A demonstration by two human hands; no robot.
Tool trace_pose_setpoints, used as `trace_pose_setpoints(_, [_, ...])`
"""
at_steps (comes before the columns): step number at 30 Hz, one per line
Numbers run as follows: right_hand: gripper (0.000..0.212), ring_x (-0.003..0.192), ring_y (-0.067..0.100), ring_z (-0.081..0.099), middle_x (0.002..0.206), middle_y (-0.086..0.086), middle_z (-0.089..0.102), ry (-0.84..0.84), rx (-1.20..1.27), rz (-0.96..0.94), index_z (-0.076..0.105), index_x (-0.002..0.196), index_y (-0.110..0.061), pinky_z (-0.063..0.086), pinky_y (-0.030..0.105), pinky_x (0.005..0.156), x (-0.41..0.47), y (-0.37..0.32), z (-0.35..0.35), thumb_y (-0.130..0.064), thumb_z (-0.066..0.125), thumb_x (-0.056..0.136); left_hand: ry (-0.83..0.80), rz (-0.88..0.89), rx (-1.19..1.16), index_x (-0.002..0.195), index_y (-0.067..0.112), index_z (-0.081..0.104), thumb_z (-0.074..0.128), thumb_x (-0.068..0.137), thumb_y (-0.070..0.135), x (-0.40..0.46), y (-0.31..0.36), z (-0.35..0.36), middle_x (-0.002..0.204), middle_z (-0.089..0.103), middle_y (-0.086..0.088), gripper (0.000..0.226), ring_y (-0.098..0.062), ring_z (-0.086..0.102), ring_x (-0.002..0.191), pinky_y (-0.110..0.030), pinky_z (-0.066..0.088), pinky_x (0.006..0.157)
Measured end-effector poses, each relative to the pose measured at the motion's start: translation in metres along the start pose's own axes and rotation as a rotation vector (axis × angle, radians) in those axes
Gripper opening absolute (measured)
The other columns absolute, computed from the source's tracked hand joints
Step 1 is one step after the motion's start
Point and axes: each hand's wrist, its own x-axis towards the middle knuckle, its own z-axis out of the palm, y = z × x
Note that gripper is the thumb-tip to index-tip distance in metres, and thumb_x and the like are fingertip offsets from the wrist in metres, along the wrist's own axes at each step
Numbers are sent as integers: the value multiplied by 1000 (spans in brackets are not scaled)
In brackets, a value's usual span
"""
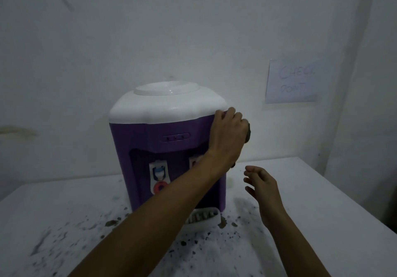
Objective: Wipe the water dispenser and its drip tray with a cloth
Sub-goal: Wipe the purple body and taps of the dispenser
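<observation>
A purple water dispenser [150,139] with a white top [167,105] stands on a white table [322,201]. My left arm crosses in front of it. My left hand [228,133] holds a dark bunched cloth [247,134] against the dispenser's upper right side; the fingers are hidden round the corner. My right hand [261,183] hovers beside the dispenser's lower right, fingers relaxed, holding nothing. The white slotted drip tray [207,218] sits at the dispenser's foot, partly hidden by my left forearm. The blue tap [159,171] shows; the right tap is mostly hidden.
Dark specks and smears [223,223] cover the table around the dispenser's base and toward me. A paper note [292,81] is stuck on the white wall at the right. The wall stands close behind the dispenser, and the table's right edge [352,203] runs diagonally.
</observation>
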Motion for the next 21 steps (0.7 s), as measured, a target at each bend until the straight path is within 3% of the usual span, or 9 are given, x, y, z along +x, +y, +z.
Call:
trace_pose_setpoints(4, [21,98,15,61,108,2,63,23,-12,-17,61,109,-17,50,27,77,5,-1,-3,-16,43,98,142,-34,-160,89,23,65,70,78,33,-44,3,20,85,65,7,16,-17,53,83,-32,36,70])
trace_pose_setpoints(7, [21,99,14,61,107,1,63,-15,-10,-24,59,111,-18,50,25,76,5,-2,8,-16,43,98,205,-83,-257,100,18,67,72,78,32,-70,-1,16,91,67,2,26,-20,57,85,-32,45,68])
trace_pose_setpoints(12, [17,97,16,62,105,2,65,-49,-8,-86,59,108,-15,53,25,75,-8,4,26,-15,47,97,210,-144,-363,105,14,65,60,83,32,-110,-19,26,98,67,-2,29,-19,53,90,-31,51,71])
trace_pose_setpoints(16, [17,96,16,64,102,0,66,-182,-109,-189,62,105,-17,57,30,80,-21,14,41,-15,47,98,140,-177,-373,110,15,64,54,87,35,-143,-38,35,104,66,-1,32,-17,46,92,-31,50,73])
trace_pose_setpoints(21, [30,109,14,59,121,-1,63,-213,-307,-296,58,125,-20,53,35,92,-24,21,61,-15,47,98,113,-211,-372,110,14,65,58,85,33,-169,-58,38,99,66,-1,32,-18,45,90,-33,51,73])
